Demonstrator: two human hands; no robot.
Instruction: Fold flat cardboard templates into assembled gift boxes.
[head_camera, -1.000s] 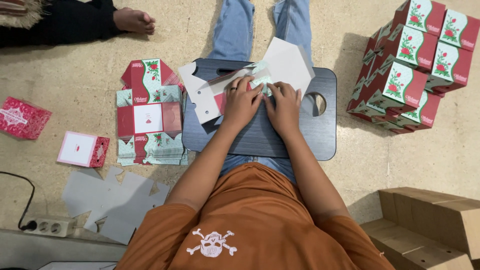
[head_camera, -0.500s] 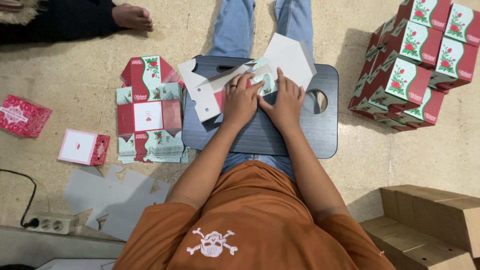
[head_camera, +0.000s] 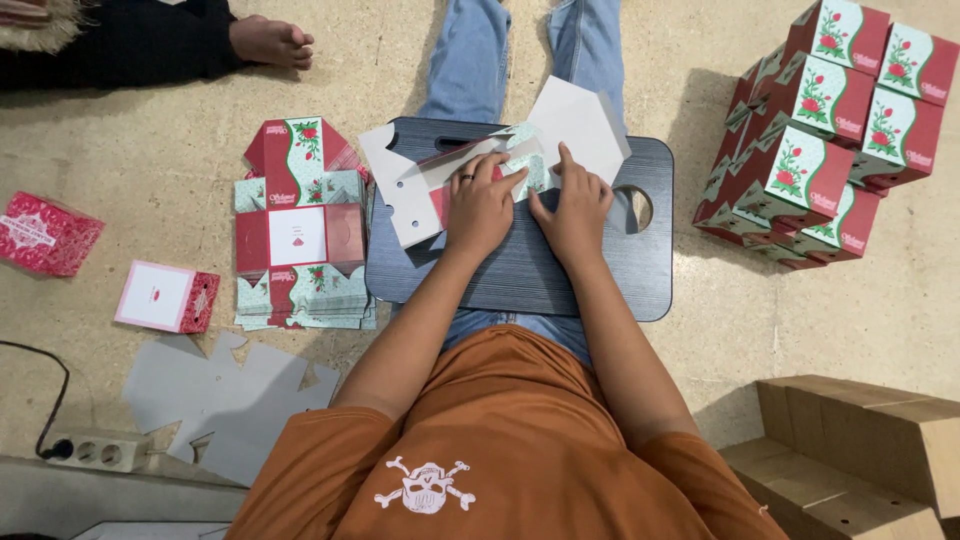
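Far left: red box (head_camera: 45, 233) on floor, small pink-topped box (head_camera: 165, 297) near it. Stack of flat printed carton blanks (head_camera: 300, 225) just left of dark lap surface (head_camera: 560, 275). Left hand (head_camera: 482, 205) pressed flat, fingers together, on half-folded carton (head_camera: 500, 165) lying on surface. Right hand (head_camera: 572, 205) beside it, fingers pinching carton flap. Far right: pile of finished rose-print boxes (head_camera: 830, 130). Brown cardboard boxes (head_camera: 860, 450) near right.
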